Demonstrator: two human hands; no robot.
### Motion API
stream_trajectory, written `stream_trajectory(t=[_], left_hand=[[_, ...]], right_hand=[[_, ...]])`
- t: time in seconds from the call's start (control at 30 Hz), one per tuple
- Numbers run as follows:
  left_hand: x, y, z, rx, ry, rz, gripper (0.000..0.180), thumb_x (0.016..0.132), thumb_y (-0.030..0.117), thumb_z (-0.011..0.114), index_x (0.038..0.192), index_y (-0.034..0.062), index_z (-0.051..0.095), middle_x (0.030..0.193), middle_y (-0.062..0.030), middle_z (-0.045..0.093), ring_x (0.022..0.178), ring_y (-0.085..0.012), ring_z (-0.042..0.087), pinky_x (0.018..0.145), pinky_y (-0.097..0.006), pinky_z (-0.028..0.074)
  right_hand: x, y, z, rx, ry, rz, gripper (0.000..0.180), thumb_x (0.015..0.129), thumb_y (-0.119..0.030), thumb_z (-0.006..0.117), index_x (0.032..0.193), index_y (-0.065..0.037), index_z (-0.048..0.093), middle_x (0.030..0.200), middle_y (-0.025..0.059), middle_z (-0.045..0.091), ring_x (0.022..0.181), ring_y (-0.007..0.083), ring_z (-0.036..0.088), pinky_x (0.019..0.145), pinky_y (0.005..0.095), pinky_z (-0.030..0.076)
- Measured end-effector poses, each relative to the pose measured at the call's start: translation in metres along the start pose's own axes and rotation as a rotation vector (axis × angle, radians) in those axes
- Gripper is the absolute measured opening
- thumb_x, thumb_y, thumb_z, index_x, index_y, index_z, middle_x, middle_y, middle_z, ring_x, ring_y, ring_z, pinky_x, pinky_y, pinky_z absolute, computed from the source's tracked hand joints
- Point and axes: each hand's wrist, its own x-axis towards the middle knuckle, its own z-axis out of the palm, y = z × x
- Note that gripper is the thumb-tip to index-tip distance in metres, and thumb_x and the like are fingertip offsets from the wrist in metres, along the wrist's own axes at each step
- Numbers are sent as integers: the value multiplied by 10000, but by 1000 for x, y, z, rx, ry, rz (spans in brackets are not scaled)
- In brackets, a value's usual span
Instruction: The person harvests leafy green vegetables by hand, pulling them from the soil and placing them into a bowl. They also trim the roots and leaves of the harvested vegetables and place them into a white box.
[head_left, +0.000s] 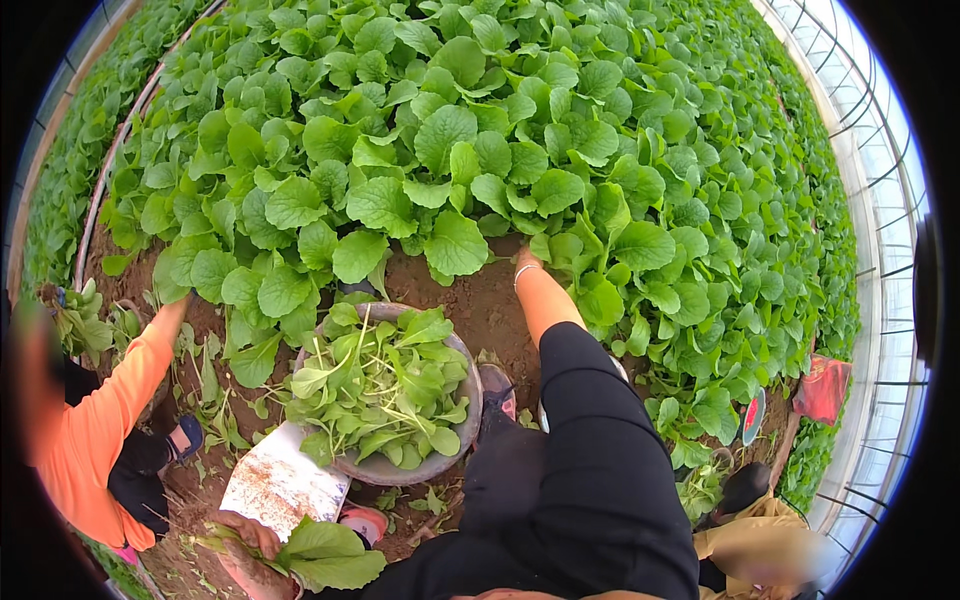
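Note:
At the bottom left, my left hand (250,545) is closed around a small bunch of leafy greens (335,557), whose broad leaves point to the right. My right hand (526,262), with a pale bracelet at the wrist, reaches forward to the foot of the growing greens (575,250). Leaves hide its fingers there. Between my arms stands a round grey basin (462,440), heaped with picked greens (385,390), roots and stems showing among the leaves. A white soil-smeared sheet or bag (285,480) lies against the basin's left side, near my left hand.
Dense rows of greens fill the far side. At left, a person in an orange top (110,430) reaches into the plants; another in tan clothing (765,535) is at lower right. A red bag (822,390) lies near the curved greenhouse wall (885,250). My shoe (497,388) is beside the basin.

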Motion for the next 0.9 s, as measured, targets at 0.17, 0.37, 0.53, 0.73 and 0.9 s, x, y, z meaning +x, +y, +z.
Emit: stream_trajectory(t=[0.17,0.37,0.53,0.73,0.9], left_hand=[[-1,2,4,15,-12,-7,221,905,252,502,955,55,415,642,4,376,439,-70,347,398,-215,282],[-1,0,-3,-1,-48,4,209,903,231,510,957,50,419,631,8,364,441,-68,340,404,-214,281],[-3,0,4,28,-35,17,207,909,226,499,967,43,422,625,12,357,440,-64,327,402,-215,275],[-3,2,2,39,-52,4,212,904,233,508,960,46,424,624,18,346,443,-57,320,405,-203,263],[-5,6,16,44,-1,11,229,893,248,527,943,49,425,627,17,356,440,-56,321,401,-195,268]], right_hand=[[0,4,9,85,-20,15,385,744,-242,633,1100,-98,612,1210,81,535,1125,276,480,832,495,408],[-6,14,7,163,-20,43,385,747,-232,641,1106,-98,609,1215,69,535,1110,272,499,825,503,420],[-19,5,15,153,-44,122,400,710,-176,689,1095,-96,613,1191,48,555,1079,276,533,812,483,458],[-22,-6,39,312,186,260,240,785,-155,570,1005,-77,624,1100,74,592,1010,224,573,698,383,495],[-69,2,36,322,837,-49,205,777,-142,490,967,-83,540,835,63,575,767,216,581,643,362,423]])
